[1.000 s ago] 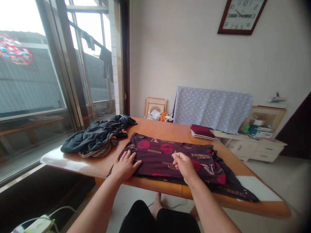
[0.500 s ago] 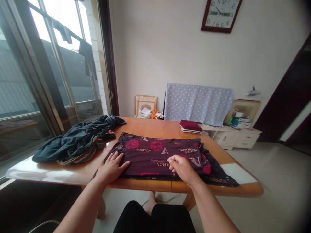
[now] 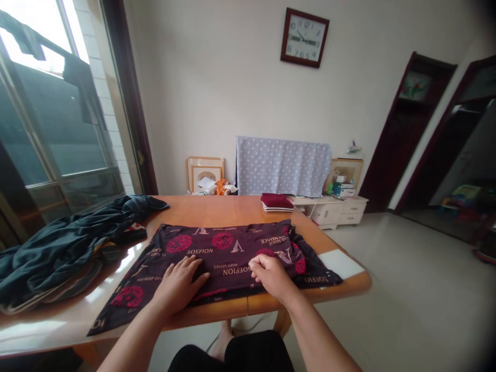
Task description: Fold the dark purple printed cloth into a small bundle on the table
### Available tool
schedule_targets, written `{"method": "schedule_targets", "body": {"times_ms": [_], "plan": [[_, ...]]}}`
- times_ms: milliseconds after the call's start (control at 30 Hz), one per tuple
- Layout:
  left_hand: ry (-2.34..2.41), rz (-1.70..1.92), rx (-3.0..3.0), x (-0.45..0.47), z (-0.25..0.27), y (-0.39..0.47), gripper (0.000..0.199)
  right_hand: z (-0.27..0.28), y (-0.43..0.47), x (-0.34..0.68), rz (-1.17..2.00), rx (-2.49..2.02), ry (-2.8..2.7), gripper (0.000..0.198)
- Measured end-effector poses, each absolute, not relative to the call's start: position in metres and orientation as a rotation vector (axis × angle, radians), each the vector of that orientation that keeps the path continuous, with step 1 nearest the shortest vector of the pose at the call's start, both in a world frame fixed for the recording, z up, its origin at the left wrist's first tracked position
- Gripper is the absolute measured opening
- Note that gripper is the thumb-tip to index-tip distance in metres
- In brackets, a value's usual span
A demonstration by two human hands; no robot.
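Lying flat on the wooden table (image 3: 213, 208), the dark purple printed garment (image 3: 217, 258) is before the person, its long axis running left to right, roughly along the near table edge. Its gold "SOEFION" lettering reads upright from the person's side. The left end tapers to a corner pointing at the near left; the right end, a lower layer showing, narrows to a tip over a white sheet (image 3: 344, 262). The left hand (image 3: 179, 287) rests palm down on the fabric, fingers extended, grasping nothing. The right hand (image 3: 269, 274) is at the garment's right half, fingers curled into a loose fist; whether they pinch cloth cannot be told. The garment's near edge lies close to the table's front edge, leaving little margin. Wood shows beyond its far edge, up to a folded maroon stack (image 3: 277, 202). Leftward room is limited by a dark clothes pile (image 3: 70, 240).
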State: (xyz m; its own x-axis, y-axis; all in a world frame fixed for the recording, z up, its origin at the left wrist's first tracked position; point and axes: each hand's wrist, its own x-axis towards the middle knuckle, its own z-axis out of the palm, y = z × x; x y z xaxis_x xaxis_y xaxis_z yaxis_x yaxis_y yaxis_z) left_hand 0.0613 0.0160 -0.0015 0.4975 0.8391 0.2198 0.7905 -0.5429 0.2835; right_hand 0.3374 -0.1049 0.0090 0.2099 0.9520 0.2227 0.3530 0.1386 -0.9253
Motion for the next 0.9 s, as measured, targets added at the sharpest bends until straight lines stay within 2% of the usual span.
{"method": "schedule_targets", "body": {"times_ms": [200,400,767,900], "plan": [[1.432,0.483,2.606,0.069,0.008,0.023,0.057,0.01,-0.111,0.391,0.437,-1.456,-0.977,0.037],[1.129,0.647,2.614,0.123,0.03,0.021,0.047,0.007,-0.131,0.456,0.047,-1.798,-0.818,0.036],[0.6,0.624,2.392,0.288,0.044,0.008,0.022,-0.006,-0.135,0.471,0.208,-2.121,-0.912,0.032],[0.428,0.593,2.3,0.336,0.03,-0.002,0.018,-0.002,-0.133,0.469,0.146,-2.209,-0.961,0.014]]}}
